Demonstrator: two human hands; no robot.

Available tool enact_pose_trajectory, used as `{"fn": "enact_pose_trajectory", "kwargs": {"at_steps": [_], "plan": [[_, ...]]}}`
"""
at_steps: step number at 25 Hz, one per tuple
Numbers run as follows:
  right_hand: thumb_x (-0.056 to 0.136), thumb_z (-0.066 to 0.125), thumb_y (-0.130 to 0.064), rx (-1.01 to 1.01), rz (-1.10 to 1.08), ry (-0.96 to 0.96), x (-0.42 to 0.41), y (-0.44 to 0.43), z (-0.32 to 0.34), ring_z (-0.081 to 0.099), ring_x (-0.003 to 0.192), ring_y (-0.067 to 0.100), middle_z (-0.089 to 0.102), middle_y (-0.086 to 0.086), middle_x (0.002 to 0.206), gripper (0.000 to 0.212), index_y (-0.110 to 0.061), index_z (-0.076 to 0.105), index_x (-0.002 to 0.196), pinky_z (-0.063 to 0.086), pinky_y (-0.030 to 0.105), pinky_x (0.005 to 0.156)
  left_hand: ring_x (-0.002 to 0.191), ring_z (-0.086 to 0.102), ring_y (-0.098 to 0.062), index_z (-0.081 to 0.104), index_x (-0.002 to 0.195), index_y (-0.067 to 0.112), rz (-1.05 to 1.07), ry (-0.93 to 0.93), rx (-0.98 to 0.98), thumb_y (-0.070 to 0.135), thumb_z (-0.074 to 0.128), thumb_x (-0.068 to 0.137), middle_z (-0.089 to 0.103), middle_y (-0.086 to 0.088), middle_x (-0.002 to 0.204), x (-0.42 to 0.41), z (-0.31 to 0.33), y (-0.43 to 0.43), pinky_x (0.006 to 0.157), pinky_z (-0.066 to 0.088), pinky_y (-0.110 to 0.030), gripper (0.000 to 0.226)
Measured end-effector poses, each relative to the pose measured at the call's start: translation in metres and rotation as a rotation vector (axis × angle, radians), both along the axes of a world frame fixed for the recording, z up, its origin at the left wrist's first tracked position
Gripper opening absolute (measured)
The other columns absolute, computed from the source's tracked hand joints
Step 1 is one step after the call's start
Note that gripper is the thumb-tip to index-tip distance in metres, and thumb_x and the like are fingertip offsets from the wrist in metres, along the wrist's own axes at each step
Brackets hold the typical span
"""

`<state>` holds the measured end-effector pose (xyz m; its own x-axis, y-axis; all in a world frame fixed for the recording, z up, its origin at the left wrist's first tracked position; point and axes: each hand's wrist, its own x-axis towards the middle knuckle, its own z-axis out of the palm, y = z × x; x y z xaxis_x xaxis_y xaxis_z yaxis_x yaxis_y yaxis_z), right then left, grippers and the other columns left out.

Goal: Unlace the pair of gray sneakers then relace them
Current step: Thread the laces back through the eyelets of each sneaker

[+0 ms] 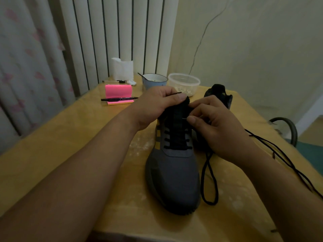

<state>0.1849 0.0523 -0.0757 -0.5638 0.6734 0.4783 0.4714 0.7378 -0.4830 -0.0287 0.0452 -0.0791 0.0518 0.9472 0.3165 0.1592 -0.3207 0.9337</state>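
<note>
Our left hand (155,105) grips the gray sneaker (173,173) by its tongue; our right hand (216,126) pinches the black lace (209,203) at an upper eyelet (sneaker stands on the table (70,154), toe toward us)

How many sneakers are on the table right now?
2. One gray sneaker stands mid-table, toe toward the camera, its tongue gripped by the left hand. The second sneaker sits farther back, largely hidden behind the right hand, which pinches a lace tip.
</note>
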Motion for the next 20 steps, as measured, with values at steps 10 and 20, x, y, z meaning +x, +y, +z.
{"fn": "enact_pose_trajectory", "kwargs": {"at_steps": [10,20], "plan": [[0.099,0.066,-0.021,0.0,-0.031,0.056,-0.011,-0.007,-0.006,0.049,0.113,-0.009,0.053,-0.012,0.121,0.007,-0.024,0.07,0.094,0.039,0.001,0.088,0.089,0.071,-0.018,0.069,0.114,-0.005,0.032,-0.055,0.044,0.022,0.064,0.104,0.073,-0.024,0.107,0.001,-0.009,0.002,0.077,0.059,-0.027,0.029],[0.098,0.068,-0.012,0.191,-0.146,0.165,-0.015,-0.023,-0.025,0.055,0.123,-0.005,0.059,-0.015,0.133,0.016,-0.019,0.077,0.109,0.04,0.005,0.101,0.087,0.071,-0.015,0.069,0.112,-0.004,0.069,-0.05,0.042,0.027,0.066,0.103,0.074,-0.019,0.103,-0.001,-0.01,0.0,0.074,0.057,-0.024,0.033]]}}
